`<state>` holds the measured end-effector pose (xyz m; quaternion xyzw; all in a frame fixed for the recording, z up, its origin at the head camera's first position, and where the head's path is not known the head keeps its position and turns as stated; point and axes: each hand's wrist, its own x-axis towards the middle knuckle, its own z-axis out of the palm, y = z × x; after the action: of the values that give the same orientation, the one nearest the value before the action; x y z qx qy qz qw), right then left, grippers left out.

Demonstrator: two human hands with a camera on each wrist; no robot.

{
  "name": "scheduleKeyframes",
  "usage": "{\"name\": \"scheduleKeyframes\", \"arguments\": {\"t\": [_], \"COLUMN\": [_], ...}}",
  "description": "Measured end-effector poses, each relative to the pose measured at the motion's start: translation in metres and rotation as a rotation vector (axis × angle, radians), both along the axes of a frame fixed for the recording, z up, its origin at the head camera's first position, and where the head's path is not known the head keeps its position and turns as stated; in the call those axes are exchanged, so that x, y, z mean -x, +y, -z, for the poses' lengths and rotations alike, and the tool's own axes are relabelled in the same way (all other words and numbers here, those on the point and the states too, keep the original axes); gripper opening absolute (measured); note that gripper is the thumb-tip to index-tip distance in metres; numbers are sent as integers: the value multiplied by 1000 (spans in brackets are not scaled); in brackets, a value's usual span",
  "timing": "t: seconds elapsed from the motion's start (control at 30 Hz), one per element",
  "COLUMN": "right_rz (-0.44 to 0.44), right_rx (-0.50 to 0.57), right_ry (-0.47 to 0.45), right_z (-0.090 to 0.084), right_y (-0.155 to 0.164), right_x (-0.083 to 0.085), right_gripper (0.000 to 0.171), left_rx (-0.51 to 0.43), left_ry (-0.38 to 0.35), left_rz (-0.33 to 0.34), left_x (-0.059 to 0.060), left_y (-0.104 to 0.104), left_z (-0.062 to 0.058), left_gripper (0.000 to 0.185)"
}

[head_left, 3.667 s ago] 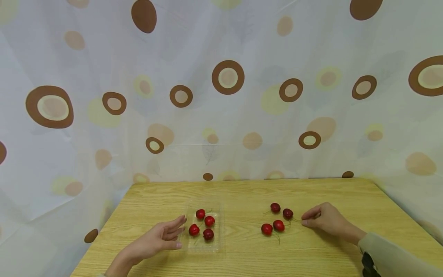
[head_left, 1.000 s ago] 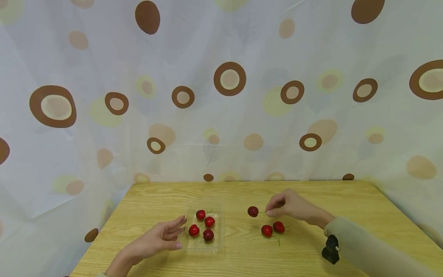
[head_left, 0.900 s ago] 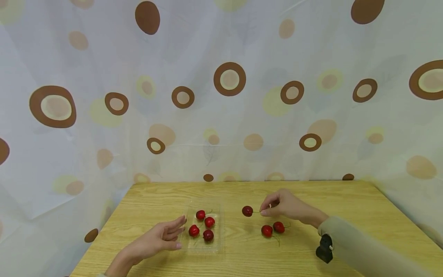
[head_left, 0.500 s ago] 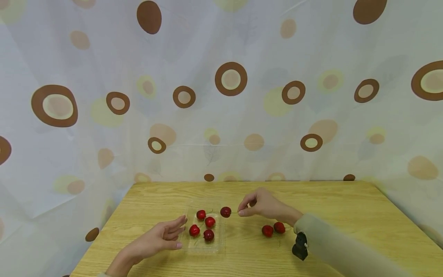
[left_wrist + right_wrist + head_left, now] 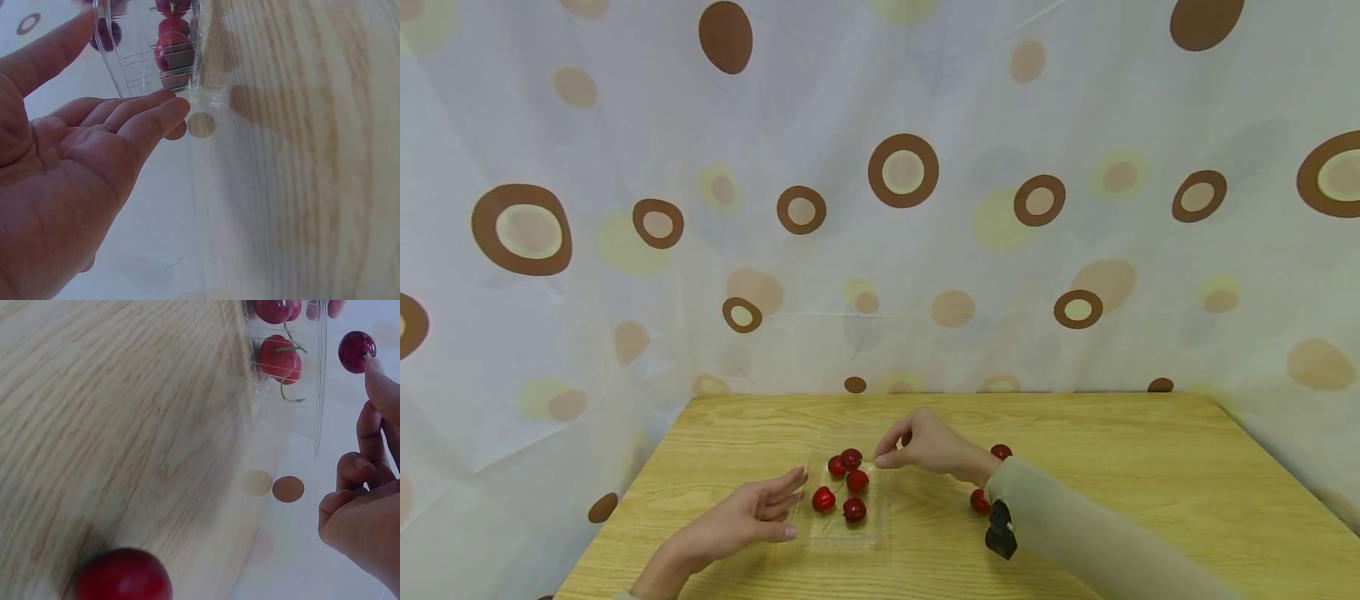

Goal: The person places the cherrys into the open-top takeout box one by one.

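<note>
My right hand (image 5: 928,443) pinches a dark red cherry (image 5: 851,458) by its stem; the right wrist view shows this cherry (image 5: 357,352) at the thumb tip, above the container's rim. Below it stands a clear plastic container (image 5: 842,542), with several red cherries (image 5: 854,510) inside. At the container's left side, my left hand (image 5: 737,521) has its fingers loosely extended. In the left wrist view the fingertips (image 5: 177,107) are against or very near the clear wall (image 5: 107,59); contact is hard to tell.
Beside my right sleeve, one cherry (image 5: 1001,451) lies behind the wrist and another (image 5: 980,501) in front, partly covered. The wooden table (image 5: 737,425) ends at a patterned curtain (image 5: 970,358) at the back. A black device (image 5: 1001,531) sits on my right wrist.
My right hand picked a cherry from the group on the right by its stem and carried it left to above the container. My left hand has stayed in place.
</note>
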<state>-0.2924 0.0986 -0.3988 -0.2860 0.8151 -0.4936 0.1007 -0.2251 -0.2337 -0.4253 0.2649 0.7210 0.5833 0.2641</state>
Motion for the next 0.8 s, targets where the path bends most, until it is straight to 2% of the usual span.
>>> {"name": "scheduleKeyframes", "arguments": {"t": [0.27, 0.7, 0.8], "right_rz": [27, 73, 61], "right_rx": [-18, -48, -56], "right_ry": [49, 58, 68], "right_z": [5, 12, 12], "right_y": [-17, -36, -34], "right_x": [3, -1, -1], "right_gripper": [4, 5, 4], "left_rx": [-2, 13, 16], "left_ry": [3, -3, -4], "left_rz": [2, -7, -7], "left_x": [0, -2, -2], "left_y": [1, 2, 2], "left_z": [-2, -4, -4], "left_gripper": [83, 82, 82]}}
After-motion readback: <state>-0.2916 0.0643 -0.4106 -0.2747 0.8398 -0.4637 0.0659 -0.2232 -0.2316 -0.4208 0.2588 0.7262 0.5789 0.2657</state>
